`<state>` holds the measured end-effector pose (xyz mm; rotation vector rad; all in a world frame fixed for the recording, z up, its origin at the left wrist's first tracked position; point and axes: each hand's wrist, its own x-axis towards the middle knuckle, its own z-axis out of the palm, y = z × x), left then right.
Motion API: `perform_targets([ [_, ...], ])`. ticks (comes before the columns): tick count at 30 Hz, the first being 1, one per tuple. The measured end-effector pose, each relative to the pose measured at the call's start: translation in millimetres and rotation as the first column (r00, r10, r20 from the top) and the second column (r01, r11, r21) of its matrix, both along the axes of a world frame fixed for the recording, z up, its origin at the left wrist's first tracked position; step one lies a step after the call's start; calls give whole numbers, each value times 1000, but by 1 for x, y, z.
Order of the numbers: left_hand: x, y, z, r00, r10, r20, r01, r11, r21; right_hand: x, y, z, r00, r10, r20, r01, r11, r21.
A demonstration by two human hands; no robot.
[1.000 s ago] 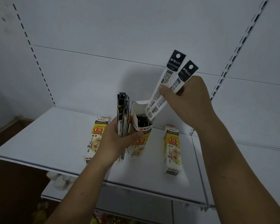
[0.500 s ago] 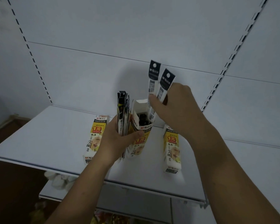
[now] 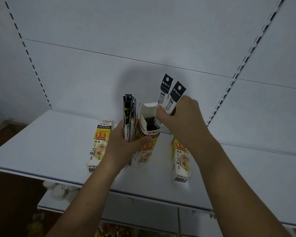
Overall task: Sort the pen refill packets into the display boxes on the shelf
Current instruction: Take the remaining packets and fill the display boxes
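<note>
Gripping two packets [image 3: 170, 95] mid-length, right hand [image 3: 181, 120] has fingers curled round them. Their lower ends sit in the open top of the middle box [image 3: 148, 134]. Left hand [image 3: 125, 147] clutches a bundle [image 3: 129, 120] of packets just left of that box, thumb across its front. Left box [image 3: 99, 146] and right box [image 3: 181, 159] flank it on the shelf [image 3: 41, 151].

Head cam, wide-angle, facing fwd & down at shelf [image 3: 41, 147], close in, only one view
</note>
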<state>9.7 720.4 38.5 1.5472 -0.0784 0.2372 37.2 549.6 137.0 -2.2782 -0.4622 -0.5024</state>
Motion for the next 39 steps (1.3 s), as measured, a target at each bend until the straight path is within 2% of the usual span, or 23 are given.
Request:
perform_targets([
  [3,0,1,0,1000,-10,-2,10,1000,-5,3,-5,6,999,-12,-48,14,999,38],
  [8,1,3,-2,1000,-16,-6,16,1000,1,2,-12,14,999,32,-32,-29,993,112],
  [15,4,4,-3,1000,-25,-1,25,1000,10,5,-2,-1,994,-29,-104,37,997,74],
  [26,4,5,-4,999,-38,13,38,999,8,11,-2,-1,990,17,-140,-17,1000,1],
  [31,4,3,-4,999,-42,25,41,999,13,7,-8,6,994,38,-100,-38,999,-1],
  [34,3,4,-4,998,-53,28,53,999,11,2,-15,20,1000,22,-22,-20,994,106],
  [39,2,4,-3,998,-64,24,63,997,55,-6,-20,29,993,108,44,-115,969,218],
])
